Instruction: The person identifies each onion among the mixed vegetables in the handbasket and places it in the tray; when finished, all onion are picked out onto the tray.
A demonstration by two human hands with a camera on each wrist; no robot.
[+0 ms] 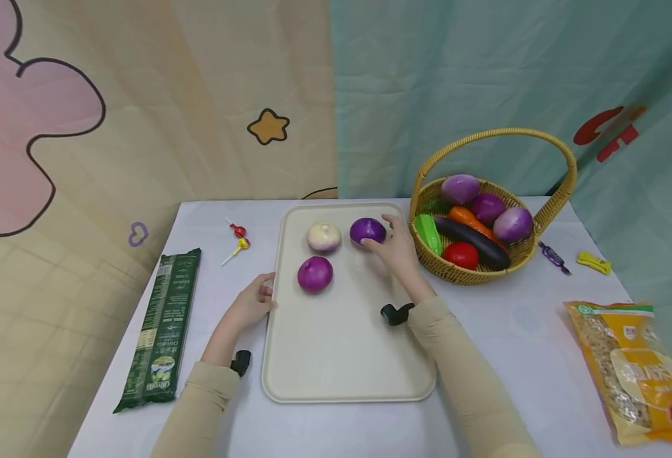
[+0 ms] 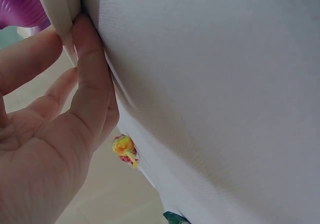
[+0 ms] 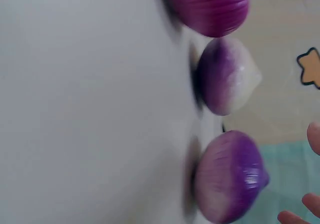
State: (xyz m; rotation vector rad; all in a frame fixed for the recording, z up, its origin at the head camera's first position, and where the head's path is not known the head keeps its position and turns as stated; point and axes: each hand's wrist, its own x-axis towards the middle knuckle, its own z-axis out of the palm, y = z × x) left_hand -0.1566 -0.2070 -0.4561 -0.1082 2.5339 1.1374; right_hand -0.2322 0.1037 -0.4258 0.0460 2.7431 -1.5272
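Note:
My left hand (image 1: 251,304) holds the left edge of a beige tray (image 1: 347,356). In the left wrist view, fingertips lie on both sides of the tray's rim (image 2: 56,6). On the tray are a white-and-purple onion (image 1: 323,236), a magenta onion (image 1: 315,275) and a dark purple onion (image 1: 367,230). My right hand (image 1: 397,249) is over the tray beside the dark purple onion, its fingers spread. The right wrist view shows this onion (image 3: 227,176) resting on the tray, with fingertips (image 3: 314,204) apart from it.
A wicker basket (image 1: 456,275) of vegetables stands right of the tray. Two lollipops (image 1: 241,243) and a green packet (image 1: 161,327) lie to the left. Two wrapped candies, one purple (image 1: 554,257), one yellow (image 1: 594,261), and an orange oat bag (image 1: 636,375) lie to the right.

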